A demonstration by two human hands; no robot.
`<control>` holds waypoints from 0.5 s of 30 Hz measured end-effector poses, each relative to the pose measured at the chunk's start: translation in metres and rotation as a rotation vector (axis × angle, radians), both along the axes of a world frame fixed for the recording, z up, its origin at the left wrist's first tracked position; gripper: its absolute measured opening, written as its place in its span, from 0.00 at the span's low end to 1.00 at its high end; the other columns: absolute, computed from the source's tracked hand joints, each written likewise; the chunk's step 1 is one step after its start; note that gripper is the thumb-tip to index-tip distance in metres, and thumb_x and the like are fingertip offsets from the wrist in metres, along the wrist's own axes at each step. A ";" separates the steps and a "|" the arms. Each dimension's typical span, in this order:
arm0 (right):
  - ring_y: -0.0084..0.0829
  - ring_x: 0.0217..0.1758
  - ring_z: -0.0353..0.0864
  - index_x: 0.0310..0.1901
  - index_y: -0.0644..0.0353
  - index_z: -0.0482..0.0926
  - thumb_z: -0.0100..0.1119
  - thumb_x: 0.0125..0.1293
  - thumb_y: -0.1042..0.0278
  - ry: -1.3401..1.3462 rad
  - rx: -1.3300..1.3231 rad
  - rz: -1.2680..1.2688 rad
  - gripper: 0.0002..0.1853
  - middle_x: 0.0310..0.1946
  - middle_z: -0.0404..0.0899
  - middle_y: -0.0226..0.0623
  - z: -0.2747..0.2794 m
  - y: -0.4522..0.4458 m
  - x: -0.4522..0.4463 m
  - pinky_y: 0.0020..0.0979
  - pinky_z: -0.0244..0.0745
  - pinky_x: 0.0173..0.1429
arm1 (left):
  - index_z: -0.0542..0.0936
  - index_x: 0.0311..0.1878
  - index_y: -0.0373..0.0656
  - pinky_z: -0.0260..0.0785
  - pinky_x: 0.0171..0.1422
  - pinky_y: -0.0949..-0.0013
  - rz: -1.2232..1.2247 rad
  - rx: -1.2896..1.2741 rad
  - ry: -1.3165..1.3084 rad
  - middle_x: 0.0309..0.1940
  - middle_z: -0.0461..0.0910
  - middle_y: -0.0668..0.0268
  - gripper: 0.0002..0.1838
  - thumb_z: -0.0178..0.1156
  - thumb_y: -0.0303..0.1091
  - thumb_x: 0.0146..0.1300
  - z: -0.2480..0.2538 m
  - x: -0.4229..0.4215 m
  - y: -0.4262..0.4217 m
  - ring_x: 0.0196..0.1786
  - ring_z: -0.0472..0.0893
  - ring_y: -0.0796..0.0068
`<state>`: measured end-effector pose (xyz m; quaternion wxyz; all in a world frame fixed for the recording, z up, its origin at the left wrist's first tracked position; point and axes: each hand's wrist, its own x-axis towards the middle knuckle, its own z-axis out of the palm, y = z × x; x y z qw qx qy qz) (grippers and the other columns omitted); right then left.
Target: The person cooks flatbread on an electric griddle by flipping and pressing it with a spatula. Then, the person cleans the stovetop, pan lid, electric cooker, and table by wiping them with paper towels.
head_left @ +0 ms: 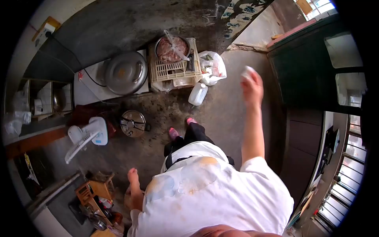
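Note:
My right hand [252, 85] is raised out to the right, over the bare floor. Its fingers are closed on a small white wad [248, 72], perhaps tissue or cloth, which shows at the fingertips. My left hand [133, 175] hangs low at my left side, apart from anything around it. Its fingers are too foreshortened to show whether they are curled. A pressure cooker [133, 123] stands on the floor ahead of that hand, with a white fan [92, 132] to its left.
A plastic crate [177, 73] by the wall carries a bowl of raw meat [169, 51]. Beside it are a large lidded pan [125, 73], a white plastic bag [213, 67] and a plastic jug [198, 94]. A dark green door [308, 63] stands at right; wooden stools [101, 185] are at lower left.

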<state>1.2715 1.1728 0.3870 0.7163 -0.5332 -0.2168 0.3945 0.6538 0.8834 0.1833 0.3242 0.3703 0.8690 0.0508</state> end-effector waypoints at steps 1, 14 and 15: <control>0.22 0.28 0.72 0.45 0.57 0.69 0.53 0.58 0.72 -0.042 -0.173 0.131 0.13 0.33 0.73 0.32 -0.063 0.000 0.021 0.22 0.68 0.28 | 0.78 0.40 0.37 0.66 0.51 0.66 0.082 -0.039 -0.022 0.38 0.78 0.56 0.14 0.54 0.36 0.53 -0.027 -0.016 -0.038 0.44 0.76 0.62; 0.30 0.34 0.77 0.43 0.60 0.75 0.55 0.55 0.66 -1.451 -0.609 1.331 0.14 0.32 0.79 0.37 -0.202 -0.083 0.036 0.29 0.72 0.43 | 0.74 0.44 0.42 0.62 0.40 0.64 0.992 -0.205 -0.484 0.33 0.73 0.67 0.13 0.52 0.39 0.59 -0.033 0.243 -0.302 0.36 0.70 0.71; 0.34 0.36 0.77 0.37 0.60 0.76 0.52 0.56 0.67 -1.303 -0.702 1.321 0.09 0.30 0.78 0.39 -0.172 -0.079 0.023 0.33 0.72 0.42 | 0.74 0.42 0.41 0.63 0.38 0.65 1.118 -0.021 -0.428 0.30 0.73 0.68 0.13 0.53 0.39 0.58 0.058 0.263 -0.239 0.33 0.71 0.71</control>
